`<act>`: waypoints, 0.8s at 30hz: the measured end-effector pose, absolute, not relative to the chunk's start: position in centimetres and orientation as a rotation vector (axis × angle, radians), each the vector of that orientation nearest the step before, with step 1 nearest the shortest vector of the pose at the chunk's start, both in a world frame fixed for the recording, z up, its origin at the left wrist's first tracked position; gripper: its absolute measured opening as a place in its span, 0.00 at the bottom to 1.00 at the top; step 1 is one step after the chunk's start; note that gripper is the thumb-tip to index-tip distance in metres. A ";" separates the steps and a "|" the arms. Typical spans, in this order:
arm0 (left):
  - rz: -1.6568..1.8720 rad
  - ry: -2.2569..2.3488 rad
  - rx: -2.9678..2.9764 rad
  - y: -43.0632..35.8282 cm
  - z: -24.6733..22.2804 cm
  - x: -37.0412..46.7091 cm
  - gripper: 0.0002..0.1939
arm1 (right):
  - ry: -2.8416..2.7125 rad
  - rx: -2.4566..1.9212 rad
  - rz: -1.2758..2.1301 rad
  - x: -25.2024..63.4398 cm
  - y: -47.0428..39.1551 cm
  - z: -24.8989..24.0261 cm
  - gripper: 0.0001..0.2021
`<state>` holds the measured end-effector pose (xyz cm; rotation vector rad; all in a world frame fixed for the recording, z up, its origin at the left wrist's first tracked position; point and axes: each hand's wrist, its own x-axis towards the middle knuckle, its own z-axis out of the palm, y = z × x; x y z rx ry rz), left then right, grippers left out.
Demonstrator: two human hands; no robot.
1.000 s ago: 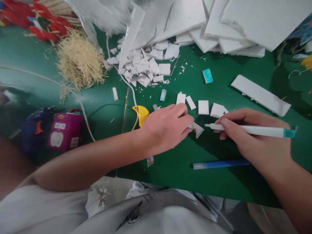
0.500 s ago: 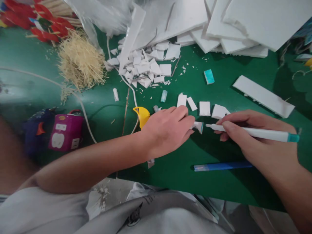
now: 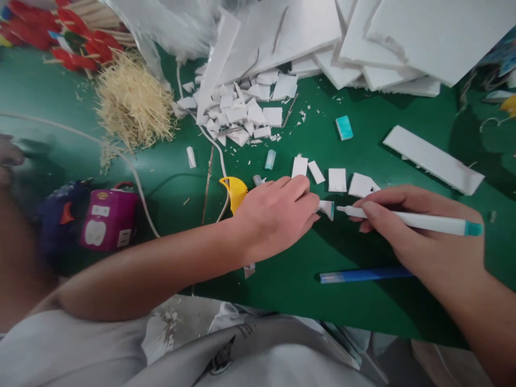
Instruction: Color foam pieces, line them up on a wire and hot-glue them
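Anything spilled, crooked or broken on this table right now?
Yes: white crumbs lie scattered on the green tabletop beside a heap of jagged white chunks, like breakage litter. Beyond, white boards are stacked askew, corners pointing different ways. The marker in the right hand shows nothing odd.

Okay, headcount: one left hand (image 3: 278, 212), one right hand (image 3: 423, 239), plus somebody else's blurry hand (image 3: 8, 152) at the left edge. Pens come to two: one white marker (image 3: 423, 221), one blue pen (image 3: 363, 275). Loose white blocks (image 3: 337, 180) in a rough row: four. Then there's one turquoise-topped block (image 3: 344, 128), one pale blue bit (image 3: 270, 159), one small white stub (image 3: 191, 157) and one teal-edged scrap (image 3: 328, 209) in the left fingers. Long foam strips (image 3: 433, 160) make two. One purple box (image 3: 105, 220), one yellow crescent (image 3: 235, 193), one straw heap (image 3: 135, 99). Foam sheets (image 3: 443, 37): at least five. The foam chips (image 3: 237, 112) are way too many to count, lol.
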<state>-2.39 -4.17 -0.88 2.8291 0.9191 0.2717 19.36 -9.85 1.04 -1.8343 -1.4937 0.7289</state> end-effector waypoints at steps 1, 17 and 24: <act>0.278 0.918 2.832 -4.2 -0.9 -2.4 0.15 | -1.475 -1.828 0.738 19.4 -9.9 1.0 0.06; 0.236 0.934 2.818 -4.1 -0.7 -2.2 0.14 | -1.497 -1.816 0.760 19.5 -10.0 1.1 0.07; 0.240 0.930 2.824 -4.0 -0.8 -2.3 0.14 | -1.571 -1.819 0.790 19.7 -9.7 1.2 0.09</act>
